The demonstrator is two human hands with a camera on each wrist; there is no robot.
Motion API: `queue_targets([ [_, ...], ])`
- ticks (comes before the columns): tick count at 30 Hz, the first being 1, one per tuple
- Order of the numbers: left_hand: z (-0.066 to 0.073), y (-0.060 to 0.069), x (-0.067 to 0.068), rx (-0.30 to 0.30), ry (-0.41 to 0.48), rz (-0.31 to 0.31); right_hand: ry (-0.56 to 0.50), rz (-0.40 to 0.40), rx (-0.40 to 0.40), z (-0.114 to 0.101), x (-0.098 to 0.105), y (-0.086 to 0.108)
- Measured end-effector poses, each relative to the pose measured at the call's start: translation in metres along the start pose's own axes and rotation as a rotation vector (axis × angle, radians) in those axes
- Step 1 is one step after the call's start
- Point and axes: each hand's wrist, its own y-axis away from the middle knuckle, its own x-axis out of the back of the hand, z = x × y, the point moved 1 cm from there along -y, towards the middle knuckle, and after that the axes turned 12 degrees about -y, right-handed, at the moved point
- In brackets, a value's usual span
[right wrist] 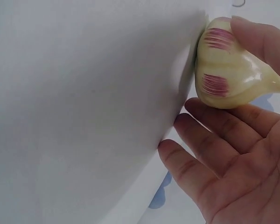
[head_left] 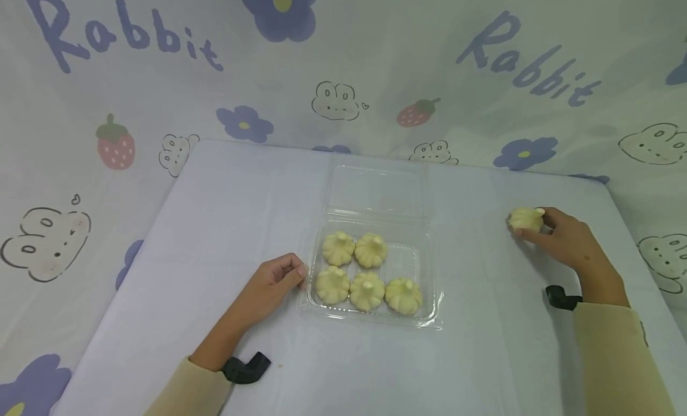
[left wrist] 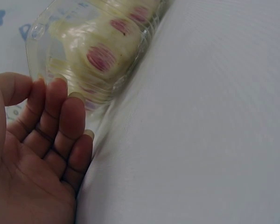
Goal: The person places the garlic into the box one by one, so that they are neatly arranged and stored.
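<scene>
A clear plastic box (head_left: 429,314) stands in the middle of the table with several pale garlic bulbs (head_left: 367,291) in it. Its hinged lid (head_left: 376,189) lies folded back, away from me. At the box's left side, my left hand (head_left: 275,285) pinches the rim between thumb and fingertips; in the left wrist view purple-streaked garlic (left wrist: 101,57) shows through the wall. Far to the right, my right hand (head_left: 570,240) holds a single garlic bulb (head_left: 526,219) at the table surface. The right wrist view has thumb and fingers on opposite sides of this bulb (right wrist: 224,70).
White cloth covers the table (head_left: 483,356). Behind it hangs a printed curtain (head_left: 376,64) with rabbits, flowers and strawberries. The back right compartment of the box holds no bulb. A dark band with a camera mount (head_left: 247,368) sits on each wrist.
</scene>
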Motion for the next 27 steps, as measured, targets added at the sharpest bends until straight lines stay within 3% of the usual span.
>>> queue_targets([
  [27, -0.0001, 0.0004, 0.0001, -0.008, 0.004, -0.001, -0.018, 0.008, -0.005, -0.0026, -0.0017, 0.0023],
])
